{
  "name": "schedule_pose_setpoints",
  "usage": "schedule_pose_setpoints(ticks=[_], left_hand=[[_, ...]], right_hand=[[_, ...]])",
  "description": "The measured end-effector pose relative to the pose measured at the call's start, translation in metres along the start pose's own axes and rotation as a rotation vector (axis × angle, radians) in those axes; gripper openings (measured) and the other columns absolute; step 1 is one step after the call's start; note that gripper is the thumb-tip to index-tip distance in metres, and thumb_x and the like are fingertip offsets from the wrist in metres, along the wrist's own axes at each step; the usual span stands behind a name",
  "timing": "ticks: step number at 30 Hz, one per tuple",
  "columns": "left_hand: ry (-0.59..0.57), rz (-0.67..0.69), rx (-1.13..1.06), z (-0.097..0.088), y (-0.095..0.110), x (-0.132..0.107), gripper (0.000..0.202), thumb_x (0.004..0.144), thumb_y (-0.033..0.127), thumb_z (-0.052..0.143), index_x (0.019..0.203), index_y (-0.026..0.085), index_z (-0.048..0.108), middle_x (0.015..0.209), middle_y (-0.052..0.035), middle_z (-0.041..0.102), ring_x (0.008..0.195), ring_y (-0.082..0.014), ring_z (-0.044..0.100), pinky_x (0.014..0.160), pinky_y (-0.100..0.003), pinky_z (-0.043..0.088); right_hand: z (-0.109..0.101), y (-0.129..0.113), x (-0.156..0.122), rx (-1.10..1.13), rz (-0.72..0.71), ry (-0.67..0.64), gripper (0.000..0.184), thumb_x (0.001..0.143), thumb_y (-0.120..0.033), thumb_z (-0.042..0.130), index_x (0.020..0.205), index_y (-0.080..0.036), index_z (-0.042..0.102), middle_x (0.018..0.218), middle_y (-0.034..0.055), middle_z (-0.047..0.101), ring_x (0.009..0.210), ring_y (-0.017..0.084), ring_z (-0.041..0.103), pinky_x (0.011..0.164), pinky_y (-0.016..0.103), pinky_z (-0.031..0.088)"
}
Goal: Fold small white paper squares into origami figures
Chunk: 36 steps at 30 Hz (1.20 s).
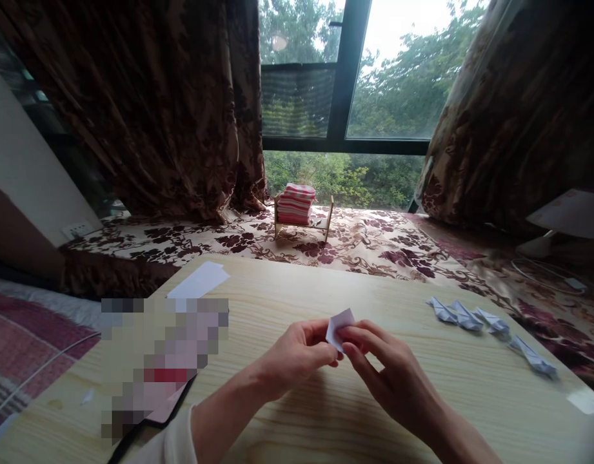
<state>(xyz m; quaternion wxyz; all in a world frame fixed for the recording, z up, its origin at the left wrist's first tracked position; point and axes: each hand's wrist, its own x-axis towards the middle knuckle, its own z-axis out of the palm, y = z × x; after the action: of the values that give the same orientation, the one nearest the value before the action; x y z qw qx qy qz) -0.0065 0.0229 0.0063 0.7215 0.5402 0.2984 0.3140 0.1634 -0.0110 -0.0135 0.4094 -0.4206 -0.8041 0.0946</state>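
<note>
A small folded piece of white paper (pixel 338 325) is held just above the light wooden table (pixel 297 283), near its middle. My left hand (pixel 297 354) pinches the paper's lower left side with thumb and fingers closed. From the right, my right hand (pixel 384 370) grips the same paper, its fingers curled around the edge. Both hands meet at the paper.
Several folded white paper figures (pixel 490 328) lie in a row on the table's right side. A white paper sheet (pixel 198 281) rests at the far left, beside a blurred-out patch. Beyond the table, a tiny wooden rack with striped cloth (pixel 297 205) stands on a floral-covered ledge below the window.
</note>
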Motion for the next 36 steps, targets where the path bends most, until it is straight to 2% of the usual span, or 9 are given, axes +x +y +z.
schedule_pose_setpoints(ticks=[10, 14, 20, 26, 32, 36], left_hand=[[-0.039, 0.029, -0.011, -0.001, 0.000, -0.001, 0.025, 0.068, 0.011, 0.057, 0.088, 0.014, 0.072, 0.074, -0.0022, 0.060, 0.070, -0.0115, 0.048, 0.072, -0.025, 0.040], [-0.020, 0.022, -0.015, -0.002, -0.001, -0.001, 0.024, 0.068, 0.013, 0.059, 0.088, 0.014, 0.072, 0.074, -0.0022, 0.059, 0.071, -0.0120, 0.049, 0.072, -0.025, 0.040], [-0.027, 0.065, -0.016, -0.001, -0.002, -0.001, 0.031, 0.069, 0.011, 0.055, 0.094, 0.014, 0.072, 0.077, -0.0026, 0.063, 0.071, -0.0117, 0.050, 0.071, -0.025, 0.039], [0.098, 0.113, -0.007, 0.002, -0.001, 0.001, 0.027, 0.068, 0.011, 0.054, 0.087, 0.011, 0.074, 0.072, -0.0043, 0.066, 0.072, -0.0126, 0.052, 0.070, -0.024, 0.038], [0.289, -0.041, -0.057, 0.000, -0.009, 0.006, 0.014, 0.059, 0.014, 0.061, 0.069, 0.009, 0.068, 0.061, -0.0016, 0.063, 0.061, -0.0106, 0.052, 0.065, -0.024, 0.040], [0.347, -0.095, -0.064, -0.001, -0.010, 0.007, 0.007, 0.054, 0.016, 0.062, 0.060, 0.011, 0.062, 0.055, 0.0001, 0.060, 0.054, -0.0091, 0.050, 0.058, -0.023, 0.038]], right_hand=[[0.000, 0.000, -0.002, 0.034, -0.004, -0.015, 0.013, 0.089, -0.016, 0.050, 0.099, -0.019, 0.057, 0.086, 0.0049, 0.060, 0.070, 0.013, 0.058, 0.060, 0.024, 0.049], [0.001, 0.001, -0.002, 0.022, -0.009, -0.010, 0.014, 0.089, -0.016, 0.050, 0.100, -0.020, 0.058, 0.085, 0.0047, 0.060, 0.069, 0.013, 0.058, 0.061, 0.024, 0.049], [0.001, 0.001, -0.001, 0.016, 0.004, 0.001, 0.014, 0.089, -0.017, 0.050, 0.101, -0.021, 0.057, 0.082, 0.0029, 0.060, 0.068, 0.013, 0.058, 0.059, 0.024, 0.050], [0.005, 0.004, -0.002, 0.000, 0.006, 0.041, 0.021, 0.089, -0.017, 0.052, 0.109, -0.022, 0.055, 0.094, 0.0051, 0.062, 0.070, 0.013, 0.060, 0.063, 0.023, 0.053], [0.010, 0.008, -0.003, -0.046, -0.012, 0.023, 0.019, 0.089, -0.019, 0.051, 0.107, -0.021, 0.055, 0.092, 0.0056, 0.063, 0.069, 0.013, 0.062, 0.062, 0.024, 0.055], [0.011, 0.008, -0.005, -0.057, -0.027, 0.010, 0.019, 0.090, -0.020, 0.050, 0.107, -0.021, 0.056, 0.091, 0.0060, 0.064, 0.068, 0.014, 0.063, 0.061, 0.025, 0.056]])
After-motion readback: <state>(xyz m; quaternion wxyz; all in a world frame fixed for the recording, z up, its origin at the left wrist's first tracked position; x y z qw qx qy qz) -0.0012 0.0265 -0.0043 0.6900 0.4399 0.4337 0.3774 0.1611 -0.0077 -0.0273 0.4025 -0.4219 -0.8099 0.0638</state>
